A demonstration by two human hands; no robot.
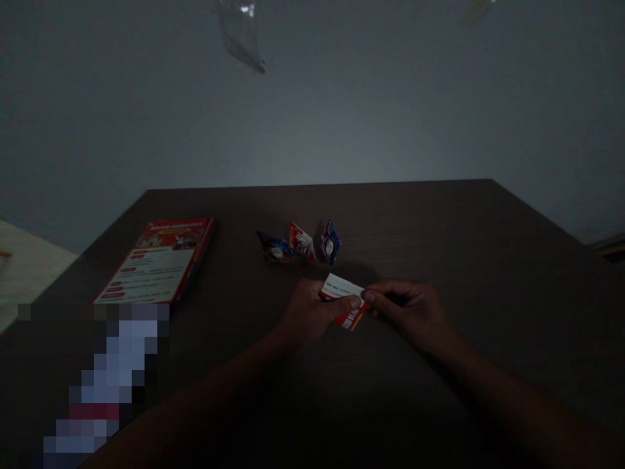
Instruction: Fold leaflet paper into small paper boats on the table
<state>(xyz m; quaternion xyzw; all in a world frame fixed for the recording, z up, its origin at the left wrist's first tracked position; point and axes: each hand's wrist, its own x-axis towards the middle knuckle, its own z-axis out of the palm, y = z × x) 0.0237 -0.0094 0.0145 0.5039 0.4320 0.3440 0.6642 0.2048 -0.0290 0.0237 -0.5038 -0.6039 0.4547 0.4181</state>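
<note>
- My left hand and right hand each pinch the small folded paper between them, just above the bench.
- Three folded paper pieces stand just beyond.
- A red booklet lies at left.

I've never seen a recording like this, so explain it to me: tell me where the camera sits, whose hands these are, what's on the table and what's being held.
There is one picture, taken by a camera worn on a person's head, looking forward and down in dim light. The two bare hands are that person's own. The left hand and right hand each pinch a small printed paper, white and red, over the dark table. Beyond it sit three small folded paper shapes. At the left lies a red booklet.
</note>
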